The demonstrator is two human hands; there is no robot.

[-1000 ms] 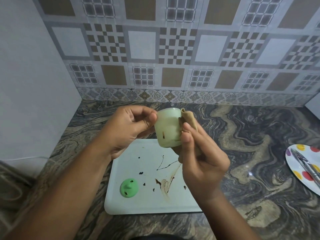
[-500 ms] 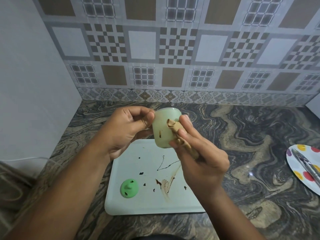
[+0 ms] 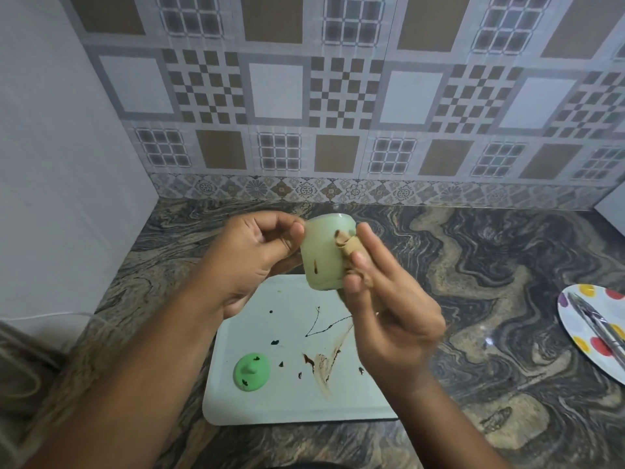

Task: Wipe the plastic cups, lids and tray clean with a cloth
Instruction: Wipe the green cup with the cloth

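A pale green plastic cup (image 3: 323,252) with a brown streak on its side is held in the air above the tray. My left hand (image 3: 250,255) grips it from the left, fingers curled at its rim. My right hand (image 3: 389,306) presses a tan cloth (image 3: 348,243) against the cup's right side, with the cloth pinched under its fingers. Below lies a white tray (image 3: 270,397) marked with brown smears and dark specks. A green lid (image 3: 252,370) with dark spots sits on the tray's left part.
The tray rests on a marbled brown counter (image 3: 490,282). A tiled wall runs along the back and a plain wall stands at the left. A spotted plate (image 3: 581,333) with metal cutlery (image 3: 598,319) lies at the right edge.
The cloth has slid from the cup's rim onto its right side and bunched up under my right fingers. The cup has turned slightly in my left hand.
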